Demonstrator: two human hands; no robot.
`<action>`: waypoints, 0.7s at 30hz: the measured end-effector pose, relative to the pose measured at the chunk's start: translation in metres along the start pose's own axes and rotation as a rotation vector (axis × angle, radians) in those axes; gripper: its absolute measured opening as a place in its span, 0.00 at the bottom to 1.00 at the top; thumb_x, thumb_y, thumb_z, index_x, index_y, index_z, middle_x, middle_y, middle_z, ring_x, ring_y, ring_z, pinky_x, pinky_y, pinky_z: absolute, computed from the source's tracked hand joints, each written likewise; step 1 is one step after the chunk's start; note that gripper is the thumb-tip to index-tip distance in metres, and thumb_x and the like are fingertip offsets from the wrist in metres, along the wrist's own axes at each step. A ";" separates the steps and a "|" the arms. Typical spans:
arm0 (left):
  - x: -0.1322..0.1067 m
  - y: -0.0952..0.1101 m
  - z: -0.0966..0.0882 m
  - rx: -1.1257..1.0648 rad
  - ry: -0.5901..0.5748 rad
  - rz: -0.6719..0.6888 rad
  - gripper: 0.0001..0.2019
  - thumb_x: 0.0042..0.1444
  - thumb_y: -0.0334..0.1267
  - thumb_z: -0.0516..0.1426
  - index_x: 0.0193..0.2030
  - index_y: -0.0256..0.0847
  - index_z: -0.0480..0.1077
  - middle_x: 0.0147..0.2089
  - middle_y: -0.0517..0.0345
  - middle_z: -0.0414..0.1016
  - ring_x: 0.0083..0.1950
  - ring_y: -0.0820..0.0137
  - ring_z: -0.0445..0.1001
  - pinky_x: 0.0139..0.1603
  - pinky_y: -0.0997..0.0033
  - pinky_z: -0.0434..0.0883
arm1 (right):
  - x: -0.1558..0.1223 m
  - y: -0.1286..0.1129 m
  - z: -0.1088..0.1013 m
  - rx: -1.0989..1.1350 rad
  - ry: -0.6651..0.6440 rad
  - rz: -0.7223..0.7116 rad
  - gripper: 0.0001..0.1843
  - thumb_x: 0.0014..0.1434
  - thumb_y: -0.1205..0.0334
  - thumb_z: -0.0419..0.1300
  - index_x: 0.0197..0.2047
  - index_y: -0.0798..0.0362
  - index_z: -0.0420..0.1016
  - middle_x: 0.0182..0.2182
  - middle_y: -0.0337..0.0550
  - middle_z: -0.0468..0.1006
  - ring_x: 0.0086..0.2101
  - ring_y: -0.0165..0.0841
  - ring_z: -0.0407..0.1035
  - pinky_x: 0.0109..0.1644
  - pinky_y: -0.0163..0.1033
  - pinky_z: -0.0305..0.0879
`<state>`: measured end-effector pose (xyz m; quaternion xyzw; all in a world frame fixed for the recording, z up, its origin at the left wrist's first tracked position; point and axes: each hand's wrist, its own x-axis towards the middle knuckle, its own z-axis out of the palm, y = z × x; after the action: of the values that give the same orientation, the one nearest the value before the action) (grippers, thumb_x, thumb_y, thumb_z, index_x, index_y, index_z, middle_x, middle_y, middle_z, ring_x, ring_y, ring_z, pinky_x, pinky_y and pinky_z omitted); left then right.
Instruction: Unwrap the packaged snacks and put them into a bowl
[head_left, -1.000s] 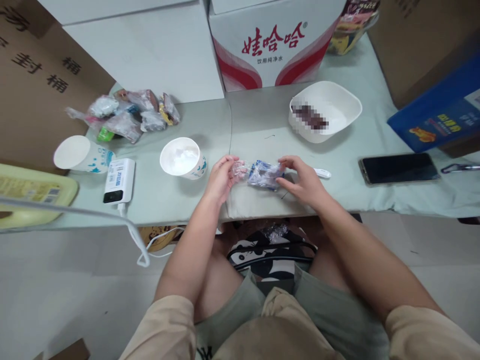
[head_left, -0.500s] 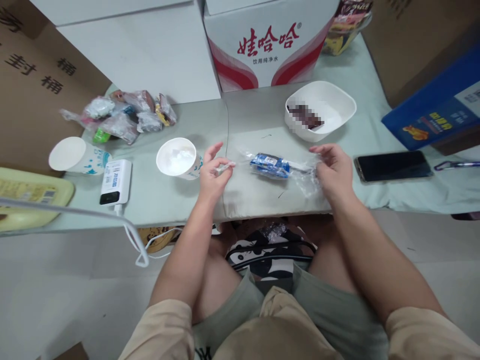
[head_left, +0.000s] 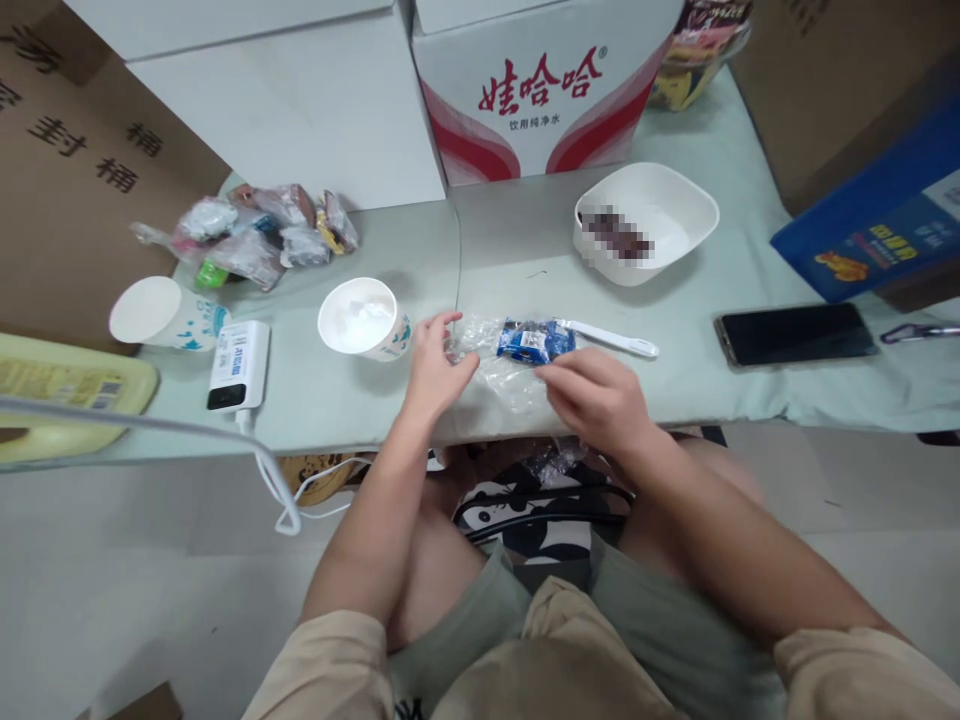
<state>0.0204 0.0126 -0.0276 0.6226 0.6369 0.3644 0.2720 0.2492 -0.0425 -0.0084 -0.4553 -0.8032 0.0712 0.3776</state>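
Note:
A blue snack packet point(head_left: 529, 342) lies near the table's front edge, on crumpled clear plastic wrap point(head_left: 514, 390). A slim white plastic utensil point(head_left: 615, 339) extends right from behind the packet; its other end is hidden. My left hand point(head_left: 437, 368) is at the wrap's left side, thumb and fingers apart. Just below the packet's right end, my right hand point(head_left: 600, 398) has its fingers pinched together at the wrap's edge. Left of my left hand stands a white paper cup point(head_left: 361, 320) with something white inside.
Behind are a white bowl point(head_left: 679, 215) with blurred contents and white cartons point(head_left: 540, 90). A phone point(head_left: 799, 335) lies to the right. On the left are wrapped snacks point(head_left: 240, 235), another paper cup point(head_left: 169, 318), a power bank point(head_left: 240, 365) with a cable, and a yellow jug point(head_left: 71, 395).
My right hand has moved left and down, close to the packet. The wrap has shifted left and bunched up, leaving the white utensil uncovered. My left hand has moved slightly toward me.

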 end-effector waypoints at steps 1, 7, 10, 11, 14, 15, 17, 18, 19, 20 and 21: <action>-0.001 0.000 0.001 0.030 -0.019 -0.011 0.21 0.49 0.34 0.60 0.53 0.45 0.72 0.55 0.49 0.69 0.53 0.61 0.72 0.50 0.61 0.74 | -0.002 -0.008 0.002 0.049 -0.024 -0.036 0.13 0.65 0.66 0.55 0.42 0.45 0.82 0.39 0.45 0.84 0.38 0.37 0.77 0.41 0.43 0.74; 0.000 -0.011 0.002 0.115 -0.001 -0.069 0.23 0.52 0.38 0.62 0.57 0.44 0.70 0.52 0.49 0.72 0.45 0.61 0.74 0.58 0.52 0.71 | -0.016 -0.017 0.017 0.093 -0.224 0.013 0.21 0.64 0.72 0.51 0.54 0.49 0.78 0.53 0.50 0.81 0.51 0.41 0.77 0.54 0.49 0.77; 0.001 -0.013 -0.001 0.154 -0.053 -0.104 0.32 0.45 0.35 0.65 0.60 0.42 0.68 0.49 0.48 0.74 0.47 0.56 0.75 0.57 0.51 0.71 | -0.012 0.003 0.027 -0.069 -0.198 0.116 0.24 0.61 0.73 0.51 0.57 0.53 0.76 0.59 0.55 0.77 0.60 0.49 0.70 0.62 0.60 0.71; 0.000 -0.012 -0.002 0.166 -0.084 -0.131 0.31 0.45 0.36 0.65 0.59 0.41 0.68 0.45 0.49 0.75 0.46 0.55 0.76 0.55 0.51 0.71 | -0.010 0.010 0.030 -0.107 -0.182 0.135 0.25 0.60 0.74 0.51 0.58 0.54 0.76 0.60 0.55 0.76 0.62 0.51 0.68 0.64 0.63 0.68; -0.001 -0.007 -0.005 0.215 -0.173 -0.212 0.20 0.46 0.39 0.65 0.48 0.40 0.72 0.32 0.56 0.73 0.39 0.57 0.75 0.48 0.55 0.71 | -0.002 0.023 0.032 -0.163 -0.194 0.150 0.27 0.59 0.74 0.53 0.61 0.52 0.73 0.64 0.53 0.72 0.65 0.54 0.62 0.65 0.66 0.64; -0.001 -0.005 -0.005 0.227 -0.192 -0.215 0.14 0.47 0.40 0.64 0.42 0.41 0.73 0.28 0.58 0.71 0.36 0.58 0.74 0.46 0.56 0.71 | 0.001 0.025 0.032 -0.167 -0.217 0.156 0.28 0.59 0.74 0.54 0.62 0.51 0.72 0.64 0.53 0.71 0.66 0.55 0.62 0.65 0.67 0.64; -0.001 -0.001 -0.007 0.206 -0.230 -0.188 0.06 0.50 0.40 0.61 0.30 0.43 0.70 0.24 0.61 0.67 0.32 0.62 0.71 0.41 0.60 0.70 | 0.004 0.027 0.033 -0.159 -0.261 0.172 0.30 0.59 0.73 0.55 0.64 0.52 0.71 0.65 0.54 0.70 0.65 0.55 0.62 0.66 0.67 0.63; -0.001 0.001 -0.007 0.159 -0.251 -0.166 0.07 0.51 0.40 0.60 0.27 0.43 0.68 0.23 0.61 0.65 0.30 0.64 0.70 0.40 0.61 0.69 | 0.005 0.027 0.033 -0.153 -0.273 0.179 0.30 0.58 0.73 0.55 0.64 0.53 0.71 0.65 0.54 0.70 0.65 0.55 0.62 0.66 0.66 0.62; -0.001 0.003 -0.007 0.088 -0.265 -0.143 0.08 0.52 0.41 0.59 0.26 0.43 0.67 0.23 0.61 0.66 0.31 0.65 0.70 0.40 0.62 0.69 | 0.006 0.027 0.034 -0.147 -0.278 0.183 0.31 0.58 0.73 0.55 0.64 0.53 0.70 0.65 0.55 0.70 0.64 0.54 0.63 0.67 0.65 0.62; -0.002 0.005 -0.006 -0.004 -0.272 -0.122 0.08 0.53 0.41 0.58 0.25 0.43 0.66 0.25 0.60 0.68 0.33 0.65 0.72 0.41 0.63 0.70 | 0.006 0.028 0.034 -0.143 -0.277 0.185 0.31 0.57 0.74 0.55 0.64 0.53 0.70 0.65 0.54 0.70 0.63 0.54 0.65 0.66 0.65 0.63; -0.003 0.008 -0.005 -0.111 -0.273 -0.106 0.08 0.53 0.40 0.58 0.26 0.43 0.66 0.30 0.59 0.72 0.38 0.64 0.74 0.44 0.63 0.71 | 0.006 0.028 0.035 -0.139 -0.273 0.186 0.32 0.57 0.74 0.55 0.65 0.52 0.70 0.65 0.54 0.70 0.62 0.53 0.66 0.66 0.64 0.64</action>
<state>0.0210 0.0091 -0.0187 0.6157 0.6049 0.2961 0.4090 0.2428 -0.0136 -0.0429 -0.5388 -0.8043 0.1114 0.2245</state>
